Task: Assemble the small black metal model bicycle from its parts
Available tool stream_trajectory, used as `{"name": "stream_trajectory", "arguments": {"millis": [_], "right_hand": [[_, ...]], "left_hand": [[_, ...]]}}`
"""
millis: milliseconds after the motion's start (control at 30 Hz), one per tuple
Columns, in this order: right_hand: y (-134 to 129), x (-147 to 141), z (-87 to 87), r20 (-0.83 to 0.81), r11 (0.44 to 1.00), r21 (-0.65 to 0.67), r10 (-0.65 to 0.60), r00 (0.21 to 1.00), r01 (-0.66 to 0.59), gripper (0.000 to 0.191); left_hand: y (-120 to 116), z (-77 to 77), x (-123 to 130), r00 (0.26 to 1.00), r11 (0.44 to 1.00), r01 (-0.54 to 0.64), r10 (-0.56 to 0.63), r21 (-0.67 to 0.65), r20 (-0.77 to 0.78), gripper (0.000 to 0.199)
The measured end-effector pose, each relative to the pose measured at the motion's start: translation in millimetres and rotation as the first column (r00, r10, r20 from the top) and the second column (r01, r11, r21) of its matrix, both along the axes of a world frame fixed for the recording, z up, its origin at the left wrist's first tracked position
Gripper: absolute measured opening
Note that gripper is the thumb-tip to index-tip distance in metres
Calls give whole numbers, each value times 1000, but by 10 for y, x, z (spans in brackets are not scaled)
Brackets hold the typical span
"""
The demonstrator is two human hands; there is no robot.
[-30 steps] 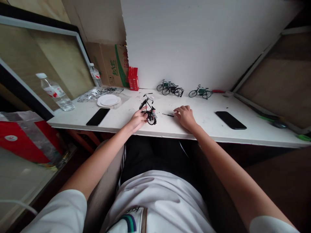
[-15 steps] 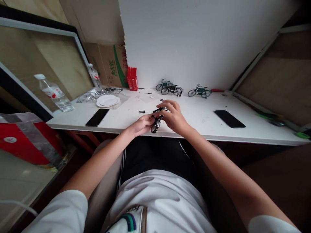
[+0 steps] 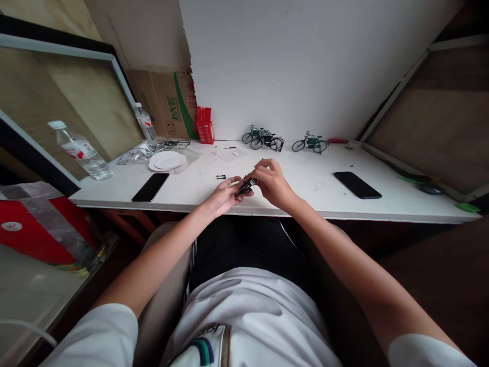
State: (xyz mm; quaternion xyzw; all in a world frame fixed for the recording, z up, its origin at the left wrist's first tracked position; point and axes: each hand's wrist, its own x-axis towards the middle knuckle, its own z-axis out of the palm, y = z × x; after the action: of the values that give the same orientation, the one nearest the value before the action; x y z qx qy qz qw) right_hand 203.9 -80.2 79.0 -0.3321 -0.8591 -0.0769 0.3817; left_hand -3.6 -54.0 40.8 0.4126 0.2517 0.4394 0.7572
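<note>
Over the front part of the white table, a small black model bicycle (image 3: 245, 187) is held between my two hands. My left hand (image 3: 224, 197) grips it from the left, fingers closed around its lower side. From the right, my right hand (image 3: 273, 182) has its fingertips pinched on the model's other end, which they partly hide. Beyond my left hand lies a small black part (image 3: 221, 177). Farther back stand a black model bicycle (image 3: 266, 142), a green one (image 3: 252, 134) partly behind it, and another green one (image 3: 310, 142) to the right.
Phones (image 3: 150, 187) (image 3: 357, 184) lie on the left and right of the white table (image 3: 305, 204). White discs (image 3: 167, 160), a water bottle (image 3: 82, 151) and clear plastic wrap (image 3: 139, 152) are at the left. A red box (image 3: 205, 125) stands against the wall.
The model bicycle has been turned in my hands, so its wheel no longer hangs toward me. My right fingers have drawn closer together on it. The view has shifted slightly.
</note>
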Motion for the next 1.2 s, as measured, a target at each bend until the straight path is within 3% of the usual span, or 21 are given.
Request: {"name": "stream_trajectory", "arguments": {"millis": [67, 133, 233, 333, 500, 600, 767, 867, 933, 1000, 1100, 1200], "right_hand": [[10, 11, -3, 14, 1000, -1, -19, 1000, 19, 29], [21, 22, -7, 42, 999, -9, -40, 998, 41, 29], [32, 27, -12, 113, 995, -12, -93, 989, 95, 29], [32, 19, -16, 186, 988, 6, -153, 971, 155, 31], [28, 11, -35, 238, 978, 21, -204, 950, 205, 45], [37, 13, -55, 234, 976, 1, -211, 949, 217, 53], [30, 21, -14, 162, 980, -5, -198, 967, 201, 55], [-1, 82, 93, 51, 979, 45, -200, 978, 198, 54], [-11, 158, 163, -46, 970, 90, -220, 974, 224, 50], [7, 251, 198, -133, 958, 110, -250, 959, 265, 45], [106, 389, 142, -167, 943, 79, -308, 937, 324, 38], [249, 463, -32, -74, 948, -21, -317, 946, 316, 30]], "left_hand": [[23, -8, -4, 995, 998, -19, 25, 67, -94, 37], [56, -7, -22, 966, 977, -96, 137, 188, -220, 39], [81, 29, -66, 875, 867, -192, 364, 461, -320, 50], [30, 84, -95, 850, 742, -111, 415, 661, -324, 61], [-100, 74, -67, 776, 561, 71, 488, 825, -399, 53], [-101, 20, -46, 742, 510, 107, 531, 853, -410, 46], [9, -61, -28, 736, 540, 49, 549, 840, -396, 30], [142, -109, -31, 801, 649, -79, 492, 756, -339, 30], [241, -123, -61, 874, 747, -178, 419, 640, -245, 38], [326, -112, -120, 905, 804, -270, 400, 530, -146, 44], [418, -66, -246, 900, 820, -369, 433, 437, -53, 42], [496, -38, -368, 886, 820, -425, 463, 384, -8, 38]]}}
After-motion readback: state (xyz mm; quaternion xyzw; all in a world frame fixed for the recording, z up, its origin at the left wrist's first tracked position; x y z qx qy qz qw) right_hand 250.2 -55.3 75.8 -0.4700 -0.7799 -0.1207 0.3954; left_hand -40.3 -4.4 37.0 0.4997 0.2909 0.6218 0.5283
